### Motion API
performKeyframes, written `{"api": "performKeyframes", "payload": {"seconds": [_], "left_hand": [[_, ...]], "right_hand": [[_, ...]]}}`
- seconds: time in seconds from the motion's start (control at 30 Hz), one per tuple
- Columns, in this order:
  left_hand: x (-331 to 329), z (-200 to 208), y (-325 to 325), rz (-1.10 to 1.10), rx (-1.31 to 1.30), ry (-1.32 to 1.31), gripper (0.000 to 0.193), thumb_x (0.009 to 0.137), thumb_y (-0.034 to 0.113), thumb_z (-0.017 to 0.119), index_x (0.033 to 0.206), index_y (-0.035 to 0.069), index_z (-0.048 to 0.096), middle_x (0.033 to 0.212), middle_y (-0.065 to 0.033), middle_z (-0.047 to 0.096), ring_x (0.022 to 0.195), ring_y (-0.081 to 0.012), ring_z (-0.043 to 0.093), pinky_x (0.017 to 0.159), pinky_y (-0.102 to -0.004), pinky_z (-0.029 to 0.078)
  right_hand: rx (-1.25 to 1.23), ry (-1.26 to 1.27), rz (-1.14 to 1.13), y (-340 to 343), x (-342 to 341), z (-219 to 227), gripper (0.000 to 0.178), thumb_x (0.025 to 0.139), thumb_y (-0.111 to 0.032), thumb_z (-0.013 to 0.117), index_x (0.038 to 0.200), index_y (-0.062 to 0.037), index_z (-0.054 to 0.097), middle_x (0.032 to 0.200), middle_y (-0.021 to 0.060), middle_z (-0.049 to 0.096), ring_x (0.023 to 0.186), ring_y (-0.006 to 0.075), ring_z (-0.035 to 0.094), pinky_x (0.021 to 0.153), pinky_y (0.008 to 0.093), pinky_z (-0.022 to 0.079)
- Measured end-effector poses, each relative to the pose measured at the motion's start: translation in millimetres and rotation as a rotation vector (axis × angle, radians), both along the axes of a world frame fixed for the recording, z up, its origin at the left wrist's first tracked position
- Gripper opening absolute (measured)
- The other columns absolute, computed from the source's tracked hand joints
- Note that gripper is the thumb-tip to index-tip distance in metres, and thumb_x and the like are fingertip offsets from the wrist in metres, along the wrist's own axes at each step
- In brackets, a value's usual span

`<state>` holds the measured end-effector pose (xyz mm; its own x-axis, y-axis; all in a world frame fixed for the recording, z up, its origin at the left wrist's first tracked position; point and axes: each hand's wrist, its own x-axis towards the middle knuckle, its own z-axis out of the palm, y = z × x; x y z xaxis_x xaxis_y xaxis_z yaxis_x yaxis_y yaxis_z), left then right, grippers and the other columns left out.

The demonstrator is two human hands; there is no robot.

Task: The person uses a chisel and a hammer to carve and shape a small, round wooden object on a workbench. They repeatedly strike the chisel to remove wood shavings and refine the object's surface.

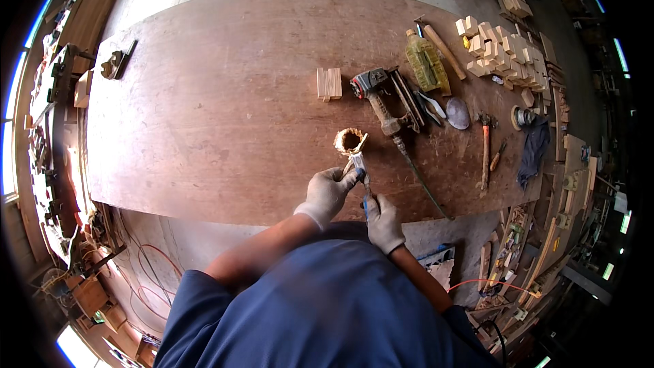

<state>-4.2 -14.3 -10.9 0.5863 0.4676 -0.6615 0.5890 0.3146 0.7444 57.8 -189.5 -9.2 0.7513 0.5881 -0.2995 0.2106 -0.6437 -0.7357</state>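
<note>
My left hand (325,196), in a pale work glove, pinches a small light-coloured piece (357,161) that looks like wood, close to the table's near edge. My right hand (385,223), gloved too, is closed round a slim tool with a blue handle (368,204); its kind is hard to make out. The tool's far end meets the piece near my left fingertips. Just beyond the piece, touching or nearly touching it, is a round open pot (351,140) with a crusted, yellowish-brown rim and a dark inside.
On the brown tabletop (204,109), a nail gun (381,99) with a green hose lies right of a wooden block (329,84). Farther right are a yellowish bottle (424,61), a hammer (485,146), a dark cloth (535,150) and stacked wood blocks (507,54). A hand plane (117,61) sits far left.
</note>
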Motion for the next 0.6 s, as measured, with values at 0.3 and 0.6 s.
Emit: {"api": "performKeyframes", "payload": {"seconds": [0.3, 0.6], "left_hand": [[-3.1, 1.3, 1.4, -0.055, 0.099, 0.025, 0.035, 0.099, 0.035, 0.079, 0.098, 0.000, 0.079, 0.077, -0.0033, 0.072, 0.073, -0.0072, 0.052, 0.069, -0.0331, 0.050], [-6.1, -13.2, 1.5, -0.075, 0.087, 0.075, 0.042, 0.100, 0.042, 0.077, 0.096, 0.000, 0.078, 0.074, -0.0040, 0.069, 0.069, -0.0093, 0.052, 0.065, -0.0340, 0.049]], "right_hand": [[0.057, 0.625, -0.247, 3.0, 3.0, 12.7, 0.041, 0.112, -0.033, 0.056, 0.105, 0.0022, 0.075, 0.079, 0.0082, 0.073, 0.064, 0.0136, 0.065, 0.060, 0.0341, 0.051], [-0.256, -0.114, 0.096, 16.6, 9.5, 24.6, 0.034, 0.107, -0.031, 0.063, 0.097, 0.0006, 0.070, 0.077, 0.0220, 0.070, 0.066, 0.0361, 0.070, 0.065, 0.0468, 0.053]]}}
